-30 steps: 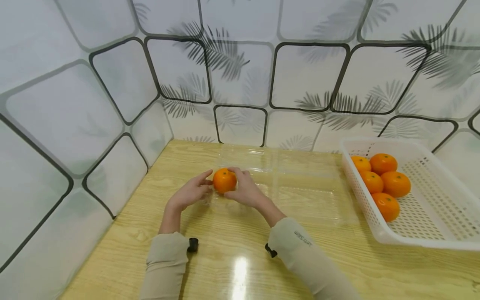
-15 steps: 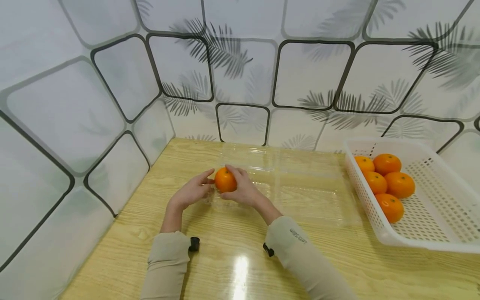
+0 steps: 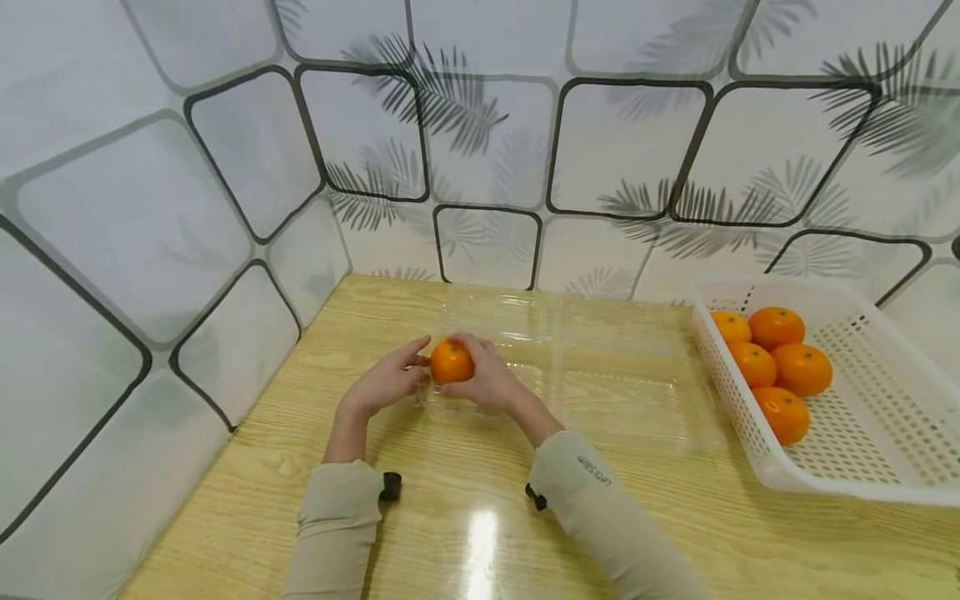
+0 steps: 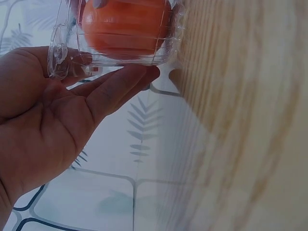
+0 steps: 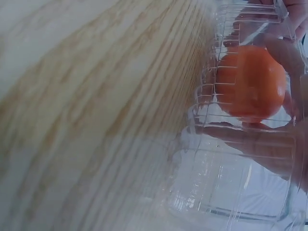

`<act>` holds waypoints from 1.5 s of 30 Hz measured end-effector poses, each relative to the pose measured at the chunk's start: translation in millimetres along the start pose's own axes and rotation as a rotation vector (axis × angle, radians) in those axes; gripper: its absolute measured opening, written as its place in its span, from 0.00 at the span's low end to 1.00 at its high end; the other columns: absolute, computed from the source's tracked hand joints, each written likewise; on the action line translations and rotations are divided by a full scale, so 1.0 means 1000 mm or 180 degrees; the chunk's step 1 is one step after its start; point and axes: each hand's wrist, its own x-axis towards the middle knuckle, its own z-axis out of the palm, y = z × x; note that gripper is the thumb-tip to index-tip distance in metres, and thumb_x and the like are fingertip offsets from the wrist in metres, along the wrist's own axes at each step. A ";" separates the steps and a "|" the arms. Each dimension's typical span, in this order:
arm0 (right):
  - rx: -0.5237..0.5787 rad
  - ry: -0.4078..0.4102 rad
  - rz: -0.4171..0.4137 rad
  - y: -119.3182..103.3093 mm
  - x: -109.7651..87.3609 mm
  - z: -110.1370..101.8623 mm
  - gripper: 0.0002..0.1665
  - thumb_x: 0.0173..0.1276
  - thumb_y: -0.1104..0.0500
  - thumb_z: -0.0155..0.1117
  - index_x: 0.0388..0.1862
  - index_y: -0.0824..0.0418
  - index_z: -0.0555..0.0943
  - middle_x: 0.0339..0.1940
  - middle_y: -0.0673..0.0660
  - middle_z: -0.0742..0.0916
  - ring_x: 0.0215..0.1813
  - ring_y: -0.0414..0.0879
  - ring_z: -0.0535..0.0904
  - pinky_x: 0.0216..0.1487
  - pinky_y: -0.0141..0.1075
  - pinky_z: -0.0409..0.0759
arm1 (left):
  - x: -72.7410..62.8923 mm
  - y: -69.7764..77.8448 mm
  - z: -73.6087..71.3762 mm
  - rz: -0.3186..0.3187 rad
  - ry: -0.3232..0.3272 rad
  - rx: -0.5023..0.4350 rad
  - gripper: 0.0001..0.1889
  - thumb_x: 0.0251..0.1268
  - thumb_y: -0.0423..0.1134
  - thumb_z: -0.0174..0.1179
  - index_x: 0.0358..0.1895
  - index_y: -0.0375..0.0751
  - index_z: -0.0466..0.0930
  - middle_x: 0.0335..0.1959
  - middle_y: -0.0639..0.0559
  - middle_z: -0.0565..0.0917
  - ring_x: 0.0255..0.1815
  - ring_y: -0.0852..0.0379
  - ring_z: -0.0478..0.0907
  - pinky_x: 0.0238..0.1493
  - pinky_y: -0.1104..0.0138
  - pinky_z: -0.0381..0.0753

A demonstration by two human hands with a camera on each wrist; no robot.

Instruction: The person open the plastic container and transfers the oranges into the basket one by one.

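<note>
My right hand (image 3: 487,377) holds a mandarin orange (image 3: 452,361) from its right side, thumb near and fingers behind. The fruit sits within the left end of a clear plastic box (image 3: 615,396) that lies open on the table. Through the clear wall, the right wrist view shows the fruit (image 5: 252,84) between thumb and fingers. My left hand (image 3: 384,382) is at the box's left end. In the left wrist view its fingers (image 4: 115,91) reach fairly straight along the outside of the box wall, with the thumb near the rim.
A white perforated basket (image 3: 862,487) stands at the right with several mandarin oranges (image 3: 801,369) gathered on its left side. Patterned wall covering (image 3: 495,150) rises behind and to the left of the wooden table (image 3: 450,533).
The mandarin orange tilted slightly in the right hand half a second ago and now sits stem-up again, a touch lower. The left hand stays at the box's end.
</note>
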 end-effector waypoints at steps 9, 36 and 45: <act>-0.0109 -0.0010 -0.0023 -0.003 -0.001 0.001 0.41 0.60 0.53 0.75 0.69 0.52 0.66 0.64 0.67 0.71 0.54 0.57 0.76 0.55 0.49 0.78 | 0.001 -0.001 0.000 -0.0032 0.0005 0.0008 0.33 0.73 0.29 0.40 0.80 0.36 0.46 0.67 0.28 0.69 0.61 0.38 0.75 0.59 0.52 0.77; -0.0127 0.0069 0.0041 0.002 -0.012 -0.010 0.33 0.53 0.60 0.74 0.56 0.52 0.70 0.52 0.62 0.76 0.45 0.53 0.75 0.41 0.41 0.78 | 0.002 -0.005 -0.001 -0.0007 0.0001 0.0079 0.33 0.74 0.29 0.41 0.80 0.37 0.46 0.68 0.26 0.68 0.54 0.39 0.76 0.48 0.60 0.76; -0.0142 0.0018 0.0071 0.005 -0.018 -0.018 0.33 0.53 0.61 0.74 0.56 0.52 0.69 0.51 0.62 0.76 0.45 0.53 0.75 0.41 0.41 0.79 | 0.004 -0.006 0.000 0.0029 -0.0007 0.0091 0.33 0.73 0.28 0.41 0.80 0.36 0.46 0.68 0.25 0.68 0.51 0.40 0.76 0.47 0.61 0.75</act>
